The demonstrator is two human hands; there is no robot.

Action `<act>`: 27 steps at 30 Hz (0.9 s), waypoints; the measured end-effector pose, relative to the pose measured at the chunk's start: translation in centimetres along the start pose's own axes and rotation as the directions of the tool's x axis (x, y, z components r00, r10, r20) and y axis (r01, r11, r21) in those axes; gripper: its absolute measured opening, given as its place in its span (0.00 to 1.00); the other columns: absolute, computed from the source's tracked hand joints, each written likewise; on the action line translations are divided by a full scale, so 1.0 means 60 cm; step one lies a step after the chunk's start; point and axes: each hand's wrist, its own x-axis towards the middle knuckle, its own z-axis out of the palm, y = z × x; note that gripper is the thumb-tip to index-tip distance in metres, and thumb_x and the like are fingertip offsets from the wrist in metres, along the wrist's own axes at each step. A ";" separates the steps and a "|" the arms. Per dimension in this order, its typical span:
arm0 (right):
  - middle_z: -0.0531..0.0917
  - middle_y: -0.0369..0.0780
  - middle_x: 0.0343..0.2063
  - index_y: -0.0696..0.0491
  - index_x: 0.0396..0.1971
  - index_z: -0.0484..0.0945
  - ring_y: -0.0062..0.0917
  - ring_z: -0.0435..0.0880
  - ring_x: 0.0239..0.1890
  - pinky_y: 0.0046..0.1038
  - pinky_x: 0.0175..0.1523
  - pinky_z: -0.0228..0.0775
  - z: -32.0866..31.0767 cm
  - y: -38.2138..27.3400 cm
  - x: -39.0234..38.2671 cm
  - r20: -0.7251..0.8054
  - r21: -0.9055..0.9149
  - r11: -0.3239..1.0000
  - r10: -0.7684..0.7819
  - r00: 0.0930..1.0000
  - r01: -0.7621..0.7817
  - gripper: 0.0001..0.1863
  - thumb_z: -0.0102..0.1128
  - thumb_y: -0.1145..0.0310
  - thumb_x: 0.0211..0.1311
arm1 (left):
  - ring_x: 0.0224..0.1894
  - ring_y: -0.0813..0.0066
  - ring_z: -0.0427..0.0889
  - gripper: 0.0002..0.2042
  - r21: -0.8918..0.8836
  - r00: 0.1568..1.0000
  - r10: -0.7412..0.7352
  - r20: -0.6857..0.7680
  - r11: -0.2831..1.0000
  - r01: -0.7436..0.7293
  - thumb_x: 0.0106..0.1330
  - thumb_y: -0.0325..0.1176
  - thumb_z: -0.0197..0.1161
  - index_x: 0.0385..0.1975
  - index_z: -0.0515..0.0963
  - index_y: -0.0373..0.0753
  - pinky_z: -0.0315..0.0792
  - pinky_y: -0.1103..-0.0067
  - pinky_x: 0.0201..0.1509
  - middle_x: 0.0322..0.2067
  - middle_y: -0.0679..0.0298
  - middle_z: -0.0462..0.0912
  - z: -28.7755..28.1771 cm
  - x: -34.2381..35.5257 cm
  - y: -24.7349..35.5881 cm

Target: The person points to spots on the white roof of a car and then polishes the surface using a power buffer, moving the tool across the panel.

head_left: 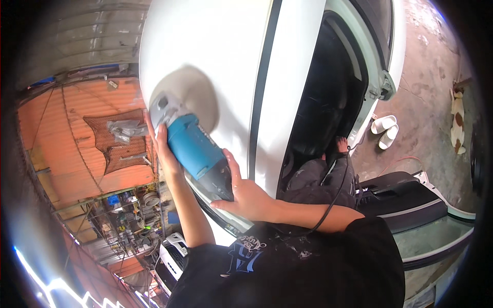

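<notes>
A teal, grey and black power polisher (195, 146) lies at a slant over the white car roof (221, 41). Its round pad (197, 95), pale and blurred, appears to rest flat on the paint. My left hand (165, 149) is closed on the polisher's silver head end, with part of the fingers hidden behind it. Around the dark rear grip wraps my right hand (249, 197), thumb and fingers on opposite sides. A black cord (328, 205) passes over my right forearm and down past my legs.
To the right, an open car door (405, 205) stands out below a dark doorway where my bare feet (341, 145) show. White slippers (385, 131) and a white-and-brown dog (457, 123) are on the concrete floor. Cluttered shelves (128, 215) and another white car (173, 254) appear at left.
</notes>
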 end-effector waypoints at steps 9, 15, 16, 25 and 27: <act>0.77 0.48 0.17 0.58 0.73 0.22 0.45 0.80 0.22 0.40 0.35 0.73 0.002 -0.011 0.015 0.314 -0.097 0.995 0.054 0.948 -0.025 0.61 0.60 0.44 0.65 | 0.61 0.60 0.75 0.29 -0.228 0.957 -0.182 -0.224 0.965 0.130 0.76 0.52 0.44 0.73 0.57 0.45 0.72 0.64 0.63 0.64 0.53 0.69 -0.130 -0.082 -0.100; 0.84 0.53 0.26 0.58 0.74 0.25 0.49 0.84 0.26 0.47 0.38 0.77 -0.018 -0.056 0.028 0.278 -0.054 0.997 0.076 0.957 -0.063 0.53 0.52 0.50 0.70 | 0.62 0.63 0.74 0.29 -0.230 0.951 -0.216 -0.220 0.959 0.165 0.79 0.54 0.38 0.72 0.58 0.43 0.70 0.67 0.66 0.63 0.55 0.70 -0.103 -0.016 -0.067; 0.84 0.53 0.27 0.59 0.74 0.25 0.50 0.84 0.26 0.48 0.37 0.77 -0.031 -0.072 0.028 0.215 -0.044 0.998 0.049 0.975 -0.040 0.52 0.52 0.50 0.70 | 0.61 0.63 0.75 0.30 -0.241 0.961 -0.203 -0.189 0.958 0.155 0.78 0.55 0.38 0.71 0.59 0.42 0.71 0.67 0.65 0.62 0.55 0.71 -0.080 0.000 -0.052; 0.83 0.59 0.35 0.58 0.74 0.25 0.55 0.83 0.29 0.47 0.35 0.75 -0.104 -0.143 0.009 -0.137 -0.002 0.998 -0.058 0.989 0.058 0.52 0.57 0.60 0.69 | 0.54 0.65 0.81 0.30 -0.304 0.986 -0.080 0.147 0.945 0.122 0.77 0.53 0.40 0.69 0.63 0.36 0.77 0.70 0.58 0.54 0.52 0.78 0.091 0.137 0.040; 0.82 0.62 0.40 0.59 0.74 0.25 0.55 0.84 0.30 0.46 0.34 0.75 -0.108 -0.146 0.010 -0.257 -0.026 0.987 -0.159 0.953 0.158 0.53 0.58 0.61 0.69 | 0.52 0.66 0.82 0.30 -0.226 0.985 -0.090 0.145 0.966 0.121 0.77 0.51 0.40 0.70 0.61 0.36 0.78 0.71 0.55 0.54 0.51 0.78 0.108 0.152 0.056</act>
